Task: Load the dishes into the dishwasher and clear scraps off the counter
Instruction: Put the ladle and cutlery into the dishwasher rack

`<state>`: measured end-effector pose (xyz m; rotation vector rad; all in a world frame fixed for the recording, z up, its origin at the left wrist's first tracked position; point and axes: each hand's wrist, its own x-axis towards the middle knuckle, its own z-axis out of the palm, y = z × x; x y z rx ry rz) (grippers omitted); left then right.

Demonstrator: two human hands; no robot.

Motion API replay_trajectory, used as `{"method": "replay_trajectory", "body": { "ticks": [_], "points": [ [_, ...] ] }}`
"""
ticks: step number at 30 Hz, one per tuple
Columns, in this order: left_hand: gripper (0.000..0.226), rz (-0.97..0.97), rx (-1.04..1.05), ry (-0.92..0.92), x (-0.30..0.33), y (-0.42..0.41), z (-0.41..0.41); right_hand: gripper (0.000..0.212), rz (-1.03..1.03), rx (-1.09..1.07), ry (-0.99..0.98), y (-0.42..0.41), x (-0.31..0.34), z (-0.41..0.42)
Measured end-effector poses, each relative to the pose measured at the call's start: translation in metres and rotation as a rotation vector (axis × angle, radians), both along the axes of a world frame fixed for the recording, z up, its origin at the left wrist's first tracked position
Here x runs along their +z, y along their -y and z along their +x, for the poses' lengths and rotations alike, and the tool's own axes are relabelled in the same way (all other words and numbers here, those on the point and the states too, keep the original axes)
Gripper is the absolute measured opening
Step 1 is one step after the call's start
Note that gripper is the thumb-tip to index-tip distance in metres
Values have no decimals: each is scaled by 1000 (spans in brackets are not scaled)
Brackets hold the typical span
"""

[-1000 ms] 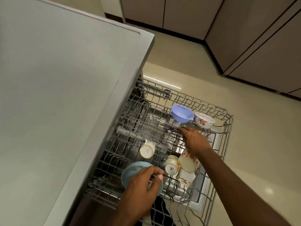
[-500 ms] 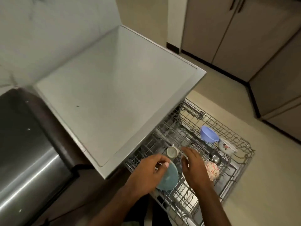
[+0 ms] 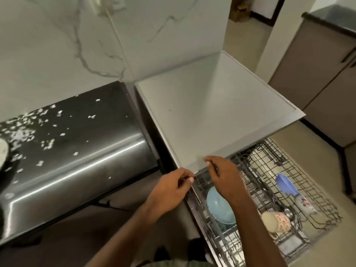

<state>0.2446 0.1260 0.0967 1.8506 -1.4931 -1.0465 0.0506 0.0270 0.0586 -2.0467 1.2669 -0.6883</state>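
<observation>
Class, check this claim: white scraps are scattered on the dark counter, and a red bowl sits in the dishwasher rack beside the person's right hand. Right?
Not quite. The head view shows the bowl is light blue, not red. The white scraps on the dark counter, the dishwasher rack and the right hand match.

- Black counter (image 3: pixel 81 151): glossy dark surface, left of frame, butting against the marble-veined wall.
- White scraps (image 3: pixel 25 130): scattered over the counter's left and rear part, densest at far left; single flecks reach toward the front edge.
- Pale rounded object (image 3: pixel 2 151) at the counter's left edge; cut off by the frame, cannot identify.
- Grey dishwasher top (image 3: pixel 212 112): flat, just beside the counter's right end; one small dark speck on it.
- Wire rack (image 3: pixel 279 189): pulled out below the grey top, over the beige floor (image 3: pixel 308 147).
- In the rack: light blue bowl (image 3: pixel 221 207), purple-blue bowl (image 3: pixel 285 185), floral cup (image 3: pixel 277 221), floral white bowl (image 3: pixel 305 204), spoon (image 3: pixel 288 211).
</observation>
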Motion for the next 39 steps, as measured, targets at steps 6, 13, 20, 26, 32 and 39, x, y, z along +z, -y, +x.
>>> {"method": "replay_trajectory", "body": {
  "ticks": [6,13,20,26,32,39],
  "points": [
    [18,8,118,-5,-17,-66,40,25,16,171,0,-65,8,49],
    [22,42,60,-54,-24,-98,36,32,167,234,-11,-124,7,52],
    [20,66,-19,-46,-32,-114,5,26,250,120,-2,-153,13,13],
    [17,107,-16,-76,-32,-114,-37,24,331,104,2,-160,10,-27],
    [16,196,17,-155,-57,-110,-111,24,438,-14,51,-177,-11,-107],
    [19,415,230,-456,-86,-122,-179,21,582,-226,89,-179,-50,-181]
  ]
}}
